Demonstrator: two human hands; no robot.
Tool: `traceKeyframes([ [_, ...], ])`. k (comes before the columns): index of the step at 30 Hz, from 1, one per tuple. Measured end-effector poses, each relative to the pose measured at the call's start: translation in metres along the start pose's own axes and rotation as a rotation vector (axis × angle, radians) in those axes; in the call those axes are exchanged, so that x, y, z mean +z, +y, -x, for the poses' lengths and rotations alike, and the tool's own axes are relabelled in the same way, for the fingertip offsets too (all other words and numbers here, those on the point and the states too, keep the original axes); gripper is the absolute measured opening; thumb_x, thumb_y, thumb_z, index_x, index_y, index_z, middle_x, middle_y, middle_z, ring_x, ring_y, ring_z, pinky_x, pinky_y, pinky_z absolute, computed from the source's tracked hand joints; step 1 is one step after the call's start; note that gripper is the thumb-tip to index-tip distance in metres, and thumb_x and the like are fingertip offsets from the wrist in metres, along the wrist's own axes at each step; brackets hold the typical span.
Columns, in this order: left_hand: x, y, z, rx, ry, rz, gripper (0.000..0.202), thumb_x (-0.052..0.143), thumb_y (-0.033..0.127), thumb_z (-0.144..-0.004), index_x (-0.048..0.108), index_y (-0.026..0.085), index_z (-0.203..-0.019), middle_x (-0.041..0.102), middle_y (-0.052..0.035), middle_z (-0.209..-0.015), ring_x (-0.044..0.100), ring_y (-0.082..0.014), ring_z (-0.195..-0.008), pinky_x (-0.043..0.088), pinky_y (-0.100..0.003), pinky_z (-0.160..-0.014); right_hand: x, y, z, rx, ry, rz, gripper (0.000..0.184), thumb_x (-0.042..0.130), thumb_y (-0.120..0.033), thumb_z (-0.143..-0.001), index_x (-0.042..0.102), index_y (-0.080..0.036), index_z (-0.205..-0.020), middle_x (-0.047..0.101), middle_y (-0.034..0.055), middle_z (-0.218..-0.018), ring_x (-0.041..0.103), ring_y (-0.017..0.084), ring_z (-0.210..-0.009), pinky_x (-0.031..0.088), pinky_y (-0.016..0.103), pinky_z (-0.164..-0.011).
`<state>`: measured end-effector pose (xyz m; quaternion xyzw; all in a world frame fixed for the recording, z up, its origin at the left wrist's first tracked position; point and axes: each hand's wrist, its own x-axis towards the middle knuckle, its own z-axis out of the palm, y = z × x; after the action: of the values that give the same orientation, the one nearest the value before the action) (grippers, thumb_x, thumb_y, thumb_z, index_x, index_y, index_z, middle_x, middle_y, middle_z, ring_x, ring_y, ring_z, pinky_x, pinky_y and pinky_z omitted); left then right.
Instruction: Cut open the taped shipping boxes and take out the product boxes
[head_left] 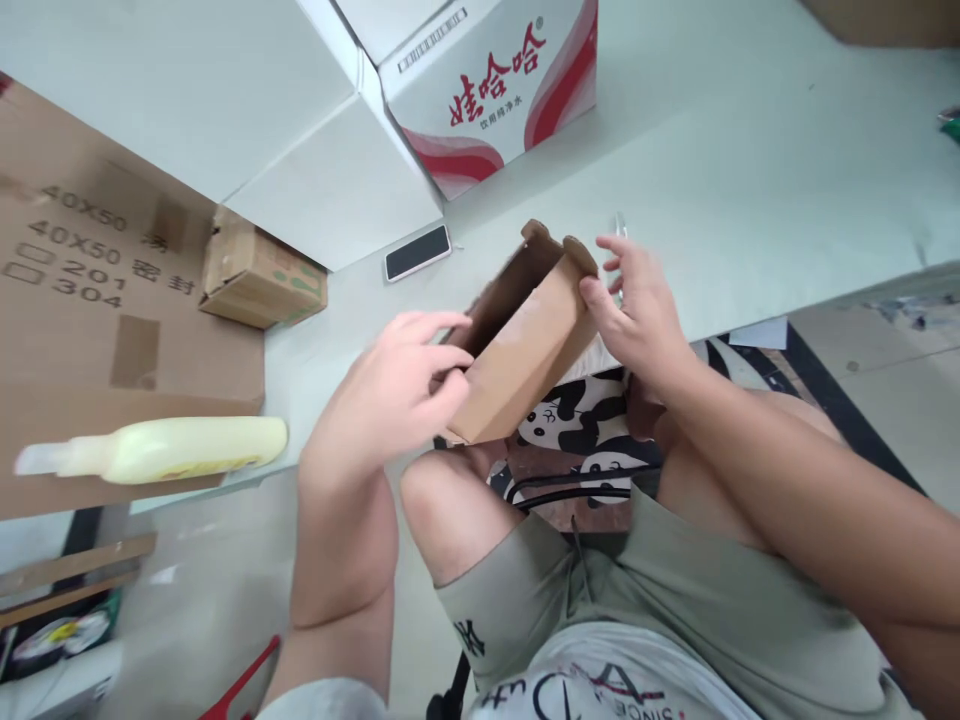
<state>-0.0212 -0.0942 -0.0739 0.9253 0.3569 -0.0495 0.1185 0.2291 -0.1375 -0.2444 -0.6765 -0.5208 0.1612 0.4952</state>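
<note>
An open brown cardboard box (pixel 517 345), long and narrow, lies at a slant over the table's near edge. Its opening faces up and away, and its inside is dark. My left hand (pixel 405 375) grips its near left end, with fingers bent over the rim and the thumb below them. At the far right end, my right hand (pixel 637 305) holds the box by its side, the thumb pressed near a raised flap. Both hands' fingers are partly spread. The underside of the box is hidden.
A phone (pixel 418 252) lies on the pale table (pixel 720 160) behind the box. Beyond it stands a white and red water carton (pixel 502 95). Leftward are a small cardboard box (pixel 262 270), a large brown carton (pixel 112 330) and a pale yellow bottle (pixel 187 448). A clear object (pixel 619 225) is behind my right hand.
</note>
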Motion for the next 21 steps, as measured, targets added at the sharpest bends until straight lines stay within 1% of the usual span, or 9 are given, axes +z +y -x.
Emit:
traceKeyframes([
  [3, -0.005, -0.014, -0.019, -0.047, -0.055, 0.023, 0.046, 0.04, 0.025, -0.091, 0.086, 0.022, -0.1, 0.05, -0.0024, -0.164, 0.047, -0.0331, -0.153, 0.041, -0.05, -0.131, -0.001, -0.006, -0.003, 0.255, -0.035, -0.008, 0.065, 0.051, -0.077, -0.097, 0.055, -0.022, -0.13, 0.062, 0.0089, -0.098, 0.066, 0.029, -0.093, 0.057, 0.055, -0.09],
  [6, 0.0, -0.036, -0.033, -0.035, -0.078, 0.043, 0.05, 0.042, 0.024, -0.089, 0.081, 0.021, -0.121, 0.045, -0.0053, -0.168, 0.047, -0.0326, -0.154, 0.041, -0.051, -0.132, 0.003, -0.014, -0.008, 0.344, -0.138, -0.134, 0.056, 0.05, -0.069, -0.1, 0.05, -0.021, -0.128, 0.061, 0.0034, -0.079, 0.067, 0.027, -0.077, 0.056, 0.053, -0.086],
  [8, 0.004, -0.047, -0.038, -0.052, -0.057, 0.028, 0.05, 0.045, 0.025, -0.091, 0.076, 0.02, -0.13, 0.045, -0.0085, -0.168, 0.047, -0.0328, -0.154, 0.041, -0.054, -0.131, 0.009, -0.018, -0.012, 0.297, -0.149, -0.228, 0.046, 0.052, -0.058, -0.102, 0.048, -0.021, -0.13, 0.068, 0.0067, -0.091, 0.07, 0.027, -0.084, 0.057, 0.05, -0.089],
  [11, 0.01, -0.053, -0.042, -0.165, -0.014, 0.0, 0.047, 0.051, 0.029, -0.093, 0.071, 0.017, -0.134, 0.042, -0.0141, -0.169, 0.045, -0.0338, -0.156, 0.039, -0.056, -0.131, 0.023, -0.02, -0.016, 0.204, -0.191, -0.34, 0.04, 0.054, -0.044, -0.099, 0.049, -0.021, -0.132, 0.068, 0.0145, -0.128, 0.068, 0.028, -0.118, 0.054, 0.049, -0.105],
  [13, 0.011, -0.046, -0.044, -0.242, -0.006, -0.09, 0.046, 0.062, 0.033, -0.089, 0.073, 0.017, -0.131, 0.039, -0.0162, -0.17, 0.04, -0.0409, -0.158, 0.035, -0.064, -0.131, 0.031, -0.021, -0.017, 0.172, -0.279, -0.347, 0.043, 0.054, -0.04, -0.098, 0.051, -0.019, -0.135, 0.061, 0.0175, -0.145, 0.06, 0.03, -0.135, 0.05, 0.05, -0.114],
  [16, 0.009, -0.022, -0.05, -0.224, 0.06, -0.33, 0.036, 0.076, 0.037, -0.081, 0.081, 0.022, -0.113, 0.043, -0.0129, -0.167, 0.027, -0.053, -0.159, 0.021, -0.078, -0.129, 0.037, -0.023, -0.016, 0.189, -0.369, -0.263, 0.047, 0.05, -0.039, -0.098, 0.055, -0.015, -0.139, 0.059, 0.0195, -0.149, 0.058, 0.033, -0.137, 0.048, 0.054, -0.116],
  [17, 0.008, -0.012, -0.054, -0.173, 0.081, -0.388, 0.029, 0.075, 0.037, -0.082, 0.083, 0.023, -0.106, 0.049, -0.0123, -0.162, 0.03, -0.0528, -0.158, 0.022, -0.078, -0.128, 0.037, -0.023, -0.016, 0.196, -0.381, -0.242, 0.048, 0.048, -0.039, -0.099, 0.056, -0.015, -0.139, 0.061, 0.0195, -0.147, 0.059, 0.034, -0.134, 0.049, 0.056, -0.115],
  [19, 0.007, 0.005, -0.063, -0.048, 0.047, -0.428, 0.024, 0.067, 0.032, -0.086, 0.083, 0.021, -0.1, 0.063, -0.0144, -0.143, 0.048, -0.0461, -0.147, 0.037, -0.067, -0.124, 0.037, -0.024, -0.015, 0.195, -0.39, -0.227, 0.047, 0.043, -0.038, -0.101, 0.059, -0.015, -0.139, 0.065, 0.0191, -0.142, 0.062, 0.034, -0.129, 0.05, 0.057, -0.112],
  [21, 0.006, 0.016, -0.076, 0.038, -0.041, -0.398, 0.026, 0.059, 0.026, -0.087, 0.082, 0.019, -0.098, 0.071, -0.0149, -0.121, 0.067, -0.0381, -0.124, 0.054, -0.054, -0.107, 0.035, -0.026, -0.015, 0.193, -0.405, -0.221, 0.047, 0.037, -0.037, -0.103, 0.06, -0.015, -0.137, 0.067, 0.0184, -0.139, 0.063, 0.034, -0.126, 0.051, 0.057, -0.11],
])
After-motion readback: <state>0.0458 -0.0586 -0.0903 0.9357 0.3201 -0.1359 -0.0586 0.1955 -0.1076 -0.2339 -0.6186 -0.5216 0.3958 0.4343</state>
